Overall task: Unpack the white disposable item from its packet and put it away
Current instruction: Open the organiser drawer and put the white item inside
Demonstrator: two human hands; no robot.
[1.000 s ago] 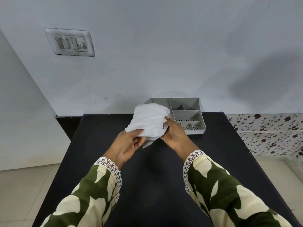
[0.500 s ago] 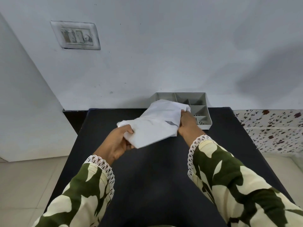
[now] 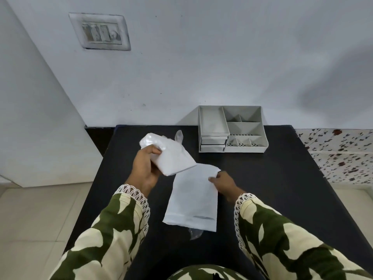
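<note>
My left hand (image 3: 144,168) grips a folded white disposable item (image 3: 171,156) in thin clear plastic, held above the black table (image 3: 272,188). My right hand (image 3: 223,181) pinches the top corner of the flat white paper packet (image 3: 192,201), which hangs down toward me with its sealed end near my lap. The two white pieces overlap only at the packet's top left corner. A scrap of clear plastic (image 3: 195,233) shows just below the packet's lower edge.
A grey plastic organiser tray (image 3: 260,138) with several compartments and two small drawers stands at the table's far edge against the wall. A switch plate (image 3: 100,31) is on the wall above left. Tiled floor lies to the left, a speckled surface to the right.
The white item has come out of the packet: my left hand lifted it left, my right hand pulled the packet down and toward me. The view tilted down.
</note>
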